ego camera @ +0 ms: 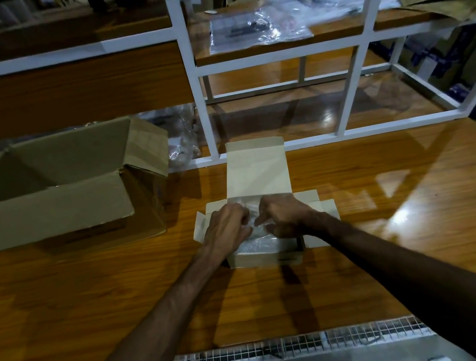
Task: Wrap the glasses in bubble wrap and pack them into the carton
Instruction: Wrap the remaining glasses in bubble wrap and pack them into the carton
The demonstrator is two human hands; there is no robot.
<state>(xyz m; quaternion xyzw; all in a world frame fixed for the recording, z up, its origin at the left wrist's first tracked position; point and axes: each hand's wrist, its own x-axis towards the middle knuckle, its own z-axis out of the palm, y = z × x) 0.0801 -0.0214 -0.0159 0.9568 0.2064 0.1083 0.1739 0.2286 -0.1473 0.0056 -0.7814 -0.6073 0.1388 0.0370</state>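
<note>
At the centre of the frame, on the wooden desk (387, 221), sits the small white carton (255, 175) with its lid flap standing open toward the top of the picture. My left hand (226, 228) and right hand (285, 215) are both down in its mouth, fingers curled and pinching the bubble wrap (257, 229) bundle that lies inside; the glasses themselves I cannot make out through the wrap. At the left edge stands a larger open brown cardboard box (50, 187). Beyond, toward the upper right, a white metal shelf frame (283, 50) carries loose clear plastic sheets (259, 27).
</note>
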